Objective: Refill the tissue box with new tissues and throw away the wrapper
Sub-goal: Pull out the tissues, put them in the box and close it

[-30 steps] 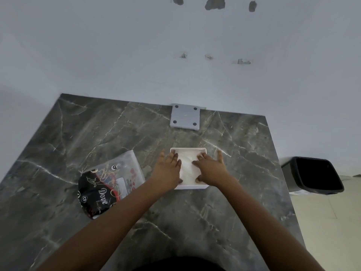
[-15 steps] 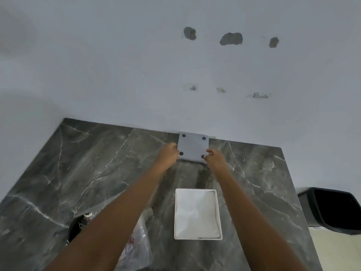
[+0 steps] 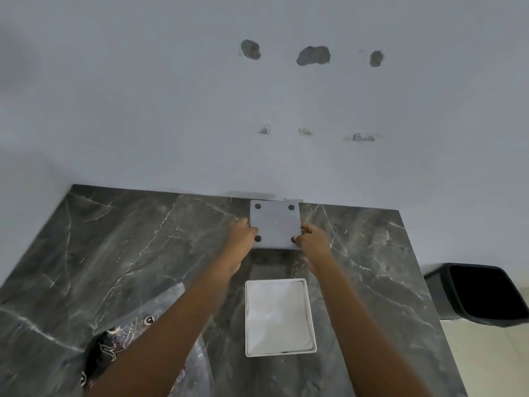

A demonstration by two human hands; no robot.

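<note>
A white open tissue box point(image 3: 312, 316) sits on the dark marble table point(image 3: 128, 253), filled with white tissues point(image 3: 277, 316). At the table's far edge, against the wall, a grey square panel with black round pads at its corners point(image 3: 275, 224) is held from both sides: my left hand point(image 3: 243, 233) grips its left edge, my right hand point(image 3: 313, 242) its right edge. It looks slightly raised off the table. The crumpled clear and black printed wrapper point(image 3: 106, 348) lies at the near left, partly hidden under my left forearm.
A black waste bin point(image 3: 483, 293) stands on the floor past the table's right edge. The white wall point(image 3: 257, 110) with chipped patches rises right behind the table.
My hands left the tissue box, reached to the far edge and took hold of the grey panel. The view tilted up, so the box sits lower in frame.
</note>
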